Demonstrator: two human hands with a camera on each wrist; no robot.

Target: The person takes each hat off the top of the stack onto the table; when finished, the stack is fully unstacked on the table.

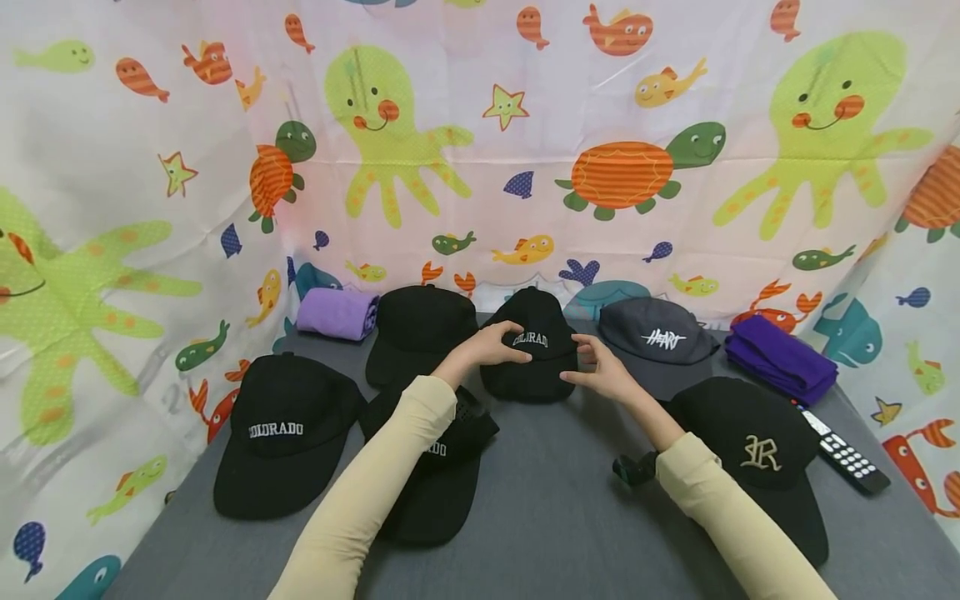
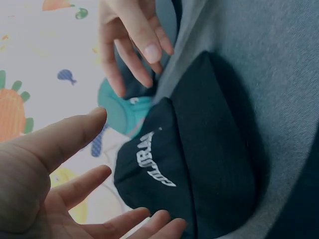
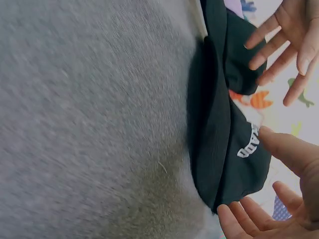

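A black baseball cap with white "COLORADO" lettering (image 1: 531, 379) sits at the back middle of the grey table, brim toward me. My left hand (image 1: 491, 344) is at the cap's left side, thumb and fingers apart, partly covering it in the head view. On the other side my right hand (image 1: 602, 371) has its fingers spread, fingertips by the cap's right edge. Both palms face inward in the left wrist view, where the same cap (image 2: 209, 149) shows between and below the hands. Neither hand grips anything; whether any fingertip touches the cap I cannot tell.
Black caps stand at left (image 1: 288, 417), back left (image 1: 423, 333) and under my left forearm (image 1: 442, 500). To the right are a grey "HEART" cap (image 1: 652, 354), a black "R" cap (image 1: 738, 437), a folded purple cloth (image 1: 780, 358) and a remote (image 1: 843, 450). A lilac towel (image 1: 333, 314) lies back left.
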